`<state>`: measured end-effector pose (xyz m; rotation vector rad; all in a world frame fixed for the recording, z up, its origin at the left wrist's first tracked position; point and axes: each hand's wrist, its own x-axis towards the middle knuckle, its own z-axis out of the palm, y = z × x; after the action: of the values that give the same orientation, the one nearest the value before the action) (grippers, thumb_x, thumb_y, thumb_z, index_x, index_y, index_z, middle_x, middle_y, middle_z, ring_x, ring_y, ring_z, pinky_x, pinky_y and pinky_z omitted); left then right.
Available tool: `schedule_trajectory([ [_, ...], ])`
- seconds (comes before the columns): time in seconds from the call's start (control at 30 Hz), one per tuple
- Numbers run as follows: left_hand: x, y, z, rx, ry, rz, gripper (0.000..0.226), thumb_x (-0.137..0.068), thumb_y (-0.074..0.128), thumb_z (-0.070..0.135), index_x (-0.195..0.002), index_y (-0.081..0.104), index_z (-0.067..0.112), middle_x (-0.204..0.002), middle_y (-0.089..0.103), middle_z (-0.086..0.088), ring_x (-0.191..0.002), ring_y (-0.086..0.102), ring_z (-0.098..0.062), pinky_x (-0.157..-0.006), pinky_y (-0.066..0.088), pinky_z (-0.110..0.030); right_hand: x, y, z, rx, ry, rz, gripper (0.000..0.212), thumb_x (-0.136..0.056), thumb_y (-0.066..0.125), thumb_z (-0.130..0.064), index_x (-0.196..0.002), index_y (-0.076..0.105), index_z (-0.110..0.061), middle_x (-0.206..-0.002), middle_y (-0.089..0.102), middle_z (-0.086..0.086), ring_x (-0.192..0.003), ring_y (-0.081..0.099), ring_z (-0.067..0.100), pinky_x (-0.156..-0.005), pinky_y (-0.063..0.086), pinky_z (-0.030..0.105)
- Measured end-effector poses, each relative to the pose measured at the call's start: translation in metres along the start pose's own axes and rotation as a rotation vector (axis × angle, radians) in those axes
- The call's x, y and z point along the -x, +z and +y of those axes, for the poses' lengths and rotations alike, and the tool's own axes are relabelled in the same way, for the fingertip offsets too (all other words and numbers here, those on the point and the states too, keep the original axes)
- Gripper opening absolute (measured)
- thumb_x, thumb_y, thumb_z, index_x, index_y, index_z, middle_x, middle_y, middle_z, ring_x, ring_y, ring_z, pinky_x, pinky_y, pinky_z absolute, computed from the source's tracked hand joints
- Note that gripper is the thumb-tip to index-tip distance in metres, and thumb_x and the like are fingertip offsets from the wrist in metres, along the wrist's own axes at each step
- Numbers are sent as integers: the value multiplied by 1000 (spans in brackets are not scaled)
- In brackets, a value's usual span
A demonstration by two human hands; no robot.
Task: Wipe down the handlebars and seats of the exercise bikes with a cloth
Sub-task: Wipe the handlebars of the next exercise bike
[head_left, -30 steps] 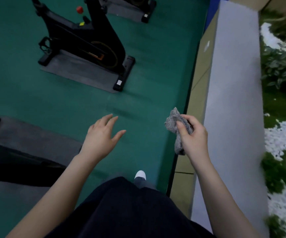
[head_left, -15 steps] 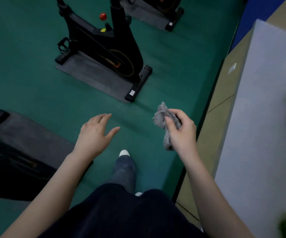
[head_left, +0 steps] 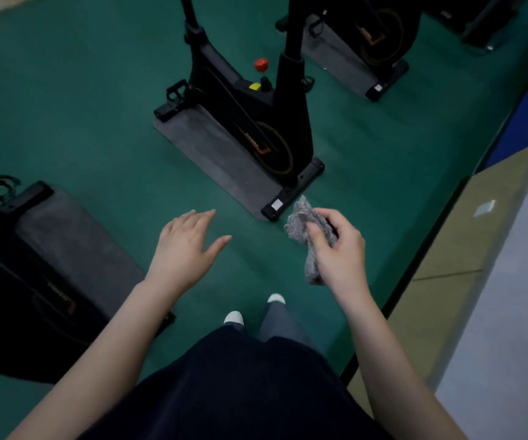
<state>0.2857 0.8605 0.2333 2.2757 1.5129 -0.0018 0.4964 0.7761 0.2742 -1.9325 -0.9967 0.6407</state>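
The right hand (head_left: 339, 249) is closed on the cloth (head_left: 310, 230), thumb pressing a grey wad against the curled fingers, a tail of it hanging below the palm; the left hand (head_left: 186, 246) is empty, fingers spread wide, palm down over the green floor (head_left: 66, 106). The nearest bike (head_left: 250, 122) stands at twelve o'clock on its grey mat (head_left: 205, 150), a red knob (head_left: 261, 64) on the frame; its handlebars and seat lie above the top edge, out of sight, so I cannot tell their state. A second bike (head_left: 380, 36) sits at one o'clock, a third (head_left: 18, 265) at nine o'clock, close by the left arm.

Risks, as I judge them: the foot bar (head_left: 294, 192) of the nearest bike juts out just ahead of the shoes (head_left: 234, 317), so a step forward could catch a toe; the pedal (head_left: 177, 90) sticks out at shin level; the loose tail of cloth may snag on a knob or slip from a light pinch; the dim light makes small parts hard to spot.
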Motion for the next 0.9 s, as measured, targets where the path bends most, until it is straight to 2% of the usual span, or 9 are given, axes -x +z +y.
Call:
schedule_trajectory([
  [0.13, -14, -7, -14, 30, -132, 36, 63, -94, 41, 53, -144, 36, 16, -146, 44, -5, -140, 29, -21, -115, 18, -38, -44, 26, -13, 5, -75, -123, 18, -88, 62, -11, -104, 67, -15, -100, 69, -4, -94, 60, 8, -82, 44, 15],
  [0.23, -25, -9, -25, 34, -256, 56, 63, -94, 39, 55, -145, 35, 18, -147, 43, -3, -141, 29, -20, -115, 18, -37, -80, 47, -23, -21, -123, -242, 18, -88, 63, -11, -103, 67, -18, -100, 68, -4, -94, 60, 9, -80, 42, 11],
  [0.4, -57, -20, -29, 72, -456, 132, 62, -93, 42, 53, -143, 39, 16, -145, 45, -4, -139, 32, -21, -114, 24, -40, -144, 66, -43, -39, -204, -423, 17, -88, 61, -11, -103, 67, -17, -98, 69, -2, -93, 64, 13, -83, 50, 26],
  [0.53, -91, -30, -19, 105, -554, 207, 62, -93, 42, 53, -142, 39, 16, -145, 45, -4, -139, 32, -21, -114, 24, -40, -202, 71, -64, -35, -300, -516, 15, -89, 61, -12, -101, 66, -20, -87, 69, 4, -73, 60, 25, -65, 48, 24],
  [0.63, -107, -34, -12, 139, -622, 285, 62, -93, 42, 53, -143, 38, 16, -145, 45, -3, -139, 32, -21, -114, 23, -40, -235, 79, -75, -52, -316, -579, 14, -89, 61, -10, -96, 66, -21, -83, 68, 17, -75, 55, 34, -59, 47, 31],
  [0.7, -111, -36, -12, 154, -670, 306, 62, -93, 43, 53, -143, 38, 16, -145, 44, -3, -139, 32, -21, -114, 23, -39, -251, 90, -80, -46, -321, -630, 12, -89, 60, -9, -98, 66, -16, -82, 69, 9, -72, 59, 27, -60, 49, 26],
  [0.77, -109, -37, -15, 166, -729, 308, 63, -93, 43, 52, -143, 38, 16, -146, 43, -3, -139, 32, -20, -115, 23, -39, -262, 103, -87, -57, -329, -678, 13, -90, 60, -8, -101, 67, -12, -82, 68, -6, -66, 62, 8, -59, 47, 11],
  [0.8, -108, -37, -19, 174, -762, 310, 63, -93, 44, 52, -143, 38, 16, -146, 43, -3, -139, 32, -21, -115, 23, -39, -266, 111, -91, -53, -343, -699, 13, -90, 60, -9, -100, 67, -13, -82, 67, -9, -66, 61, 3, -61, 45, 9],
  [0.9, -106, -41, -33, 206, -863, 332, 63, -92, 47, 50, -143, 39, 14, -146, 44, -6, -139, 33, -23, -115, 23, -40, -275, 140, -106, -14, -399, -772, 13, -89, 61, -10, -99, 67, -17, -82, 66, -13, -65, 57, 4, -61, 42, 9],
])
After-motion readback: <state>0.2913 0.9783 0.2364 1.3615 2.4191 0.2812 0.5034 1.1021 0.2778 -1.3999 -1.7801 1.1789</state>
